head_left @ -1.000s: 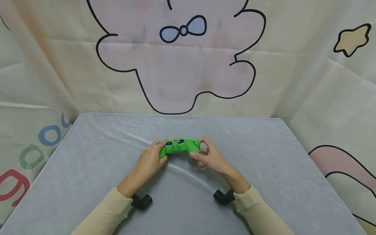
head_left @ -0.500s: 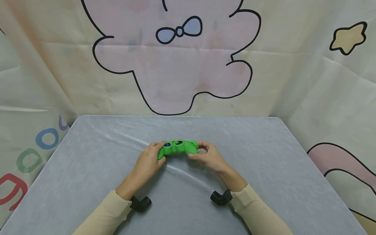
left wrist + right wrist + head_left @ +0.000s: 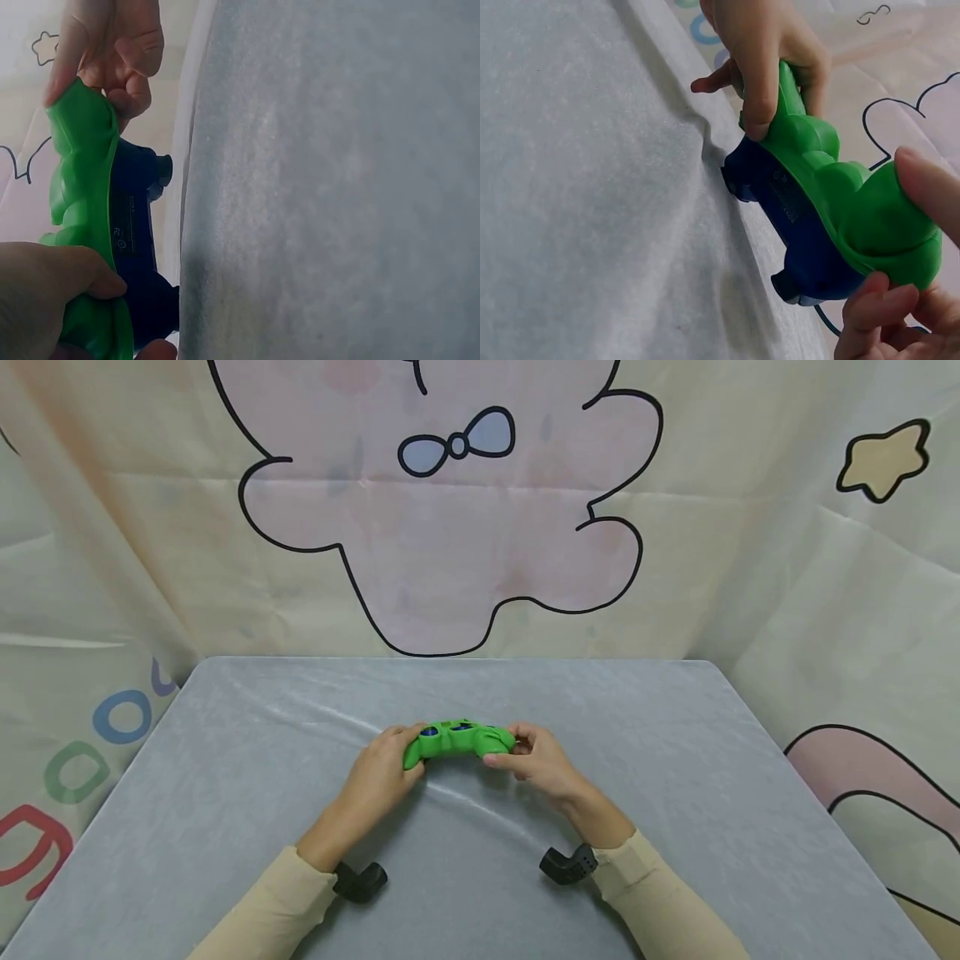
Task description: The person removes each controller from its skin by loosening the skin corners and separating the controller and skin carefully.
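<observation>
A dark blue game controller (image 3: 784, 214) sits partly inside a bright green silicone cover (image 3: 457, 740), and both are held over the middle of the table. My left hand (image 3: 378, 772) grips one end, its thumb pressed on the cover's edge in the left wrist view. At the other end, my right hand (image 3: 546, 767) pinches the cover between thumb and fingers (image 3: 881, 311). There the cover bulges out from the grip, its edge drawn up along the blue body. The controller's blue underside with a printed label (image 3: 124, 225) shows in both wrist views.
A grey cloth covers the table (image 3: 480, 893), with a crease running below the hands. A printed curtain (image 3: 465, 543) hangs behind it and at both sides. A black wrist camera (image 3: 360, 882) sits on each forearm.
The right fingers have shifted and drawn closer around the cover's right end, which now bulges further right. The left hand keeps its grip; the controller has stayed nearly in place.
</observation>
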The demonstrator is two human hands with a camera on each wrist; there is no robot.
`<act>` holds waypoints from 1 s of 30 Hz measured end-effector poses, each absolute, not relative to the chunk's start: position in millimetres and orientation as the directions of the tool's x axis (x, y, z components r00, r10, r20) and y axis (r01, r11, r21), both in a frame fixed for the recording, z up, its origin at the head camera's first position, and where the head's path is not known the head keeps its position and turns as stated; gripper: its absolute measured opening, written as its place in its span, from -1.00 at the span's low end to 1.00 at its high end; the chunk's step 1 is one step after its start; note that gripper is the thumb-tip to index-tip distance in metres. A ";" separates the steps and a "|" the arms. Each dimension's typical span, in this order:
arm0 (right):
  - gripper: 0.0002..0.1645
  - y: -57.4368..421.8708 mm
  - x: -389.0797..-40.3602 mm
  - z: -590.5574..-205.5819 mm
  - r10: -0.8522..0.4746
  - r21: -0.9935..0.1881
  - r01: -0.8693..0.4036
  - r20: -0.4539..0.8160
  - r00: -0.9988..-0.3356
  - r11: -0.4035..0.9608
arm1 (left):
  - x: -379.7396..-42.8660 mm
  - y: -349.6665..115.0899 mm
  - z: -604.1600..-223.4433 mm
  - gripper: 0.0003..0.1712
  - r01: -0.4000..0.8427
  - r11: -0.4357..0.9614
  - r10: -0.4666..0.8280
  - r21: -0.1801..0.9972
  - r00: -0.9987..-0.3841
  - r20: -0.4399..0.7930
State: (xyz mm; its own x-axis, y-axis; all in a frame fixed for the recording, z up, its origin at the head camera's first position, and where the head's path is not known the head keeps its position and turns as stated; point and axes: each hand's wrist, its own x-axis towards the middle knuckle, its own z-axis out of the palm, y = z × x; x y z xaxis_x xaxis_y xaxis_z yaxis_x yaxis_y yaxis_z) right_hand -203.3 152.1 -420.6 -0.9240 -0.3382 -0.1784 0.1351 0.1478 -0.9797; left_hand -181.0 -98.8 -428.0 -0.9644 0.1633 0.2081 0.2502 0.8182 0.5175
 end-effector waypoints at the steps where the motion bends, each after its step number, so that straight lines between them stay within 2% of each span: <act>1: -0.73 152.9 -203.2 -420.3 -0.334 -0.980 0.128 -0.173 -0.927 0.153 | -180.8 -98.0 -427.7 -0.36 0.249 0.818 0.163 0.518 -0.965 0.207; 7: -0.81 152.9 -200.4 -415.4 -0.288 -0.980 0.069 -0.122 -0.950 0.187 | -180.6 -94.7 -426.6 -0.36 0.244 0.819 0.148 0.519 -0.964 0.220; 10: -0.81 153.7 -199.5 -414.0 -0.299 -0.968 0.012 -0.089 -0.950 0.250 | -180.8 -95.4 -426.7 -0.34 0.242 0.821 0.149 0.518 -0.965 0.215; 14: -0.83 161.4 -203.9 -417.8 -0.430 -0.972 -0.010 -0.095 -0.898 0.237 | -181.1 -100.2 -427.8 -0.34 0.238 0.825 0.155 0.513 -0.967 0.201; 17: -0.79 166.9 -208.3 -422.4 -0.520 -0.984 0.055 -0.138 -0.843 0.172 | -181.7 -104.5 -429.0 -0.34 0.250 0.826 0.170 0.505 -0.965 0.200; 21: -0.73 169.5 -213.2 -430.2 -0.515 -0.977 0.091 -0.180 -0.838 0.193 | -182.7 -108.8 -429.3 -0.32 0.282 0.821 0.211 0.496 -0.958 0.194; 26: -0.62 167.5 -214.4 -433.8 -0.447 -0.954 -0.048 -0.093 -0.890 0.295 | -182.9 -108.5 -426.8 -0.31 0.299 0.827 0.237 0.476 -0.953 0.186; 30: -0.50 166.6 -211.2 -429.4 -0.492 -0.905 -0.239 0.038 -0.869 0.351 | -183.1 -105.0 -424.6 -0.30 0.279 0.829 0.218 0.485 -0.959 0.179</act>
State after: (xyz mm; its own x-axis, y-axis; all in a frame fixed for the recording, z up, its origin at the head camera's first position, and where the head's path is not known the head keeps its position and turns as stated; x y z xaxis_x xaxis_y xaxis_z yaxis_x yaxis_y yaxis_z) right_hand -211.2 166.6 -429.4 -0.8695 -0.4925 0.0384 -0.2389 0.3511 -0.9054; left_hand -183.1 -105.0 -424.6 -0.9593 0.2183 0.1793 0.2793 0.8287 0.4851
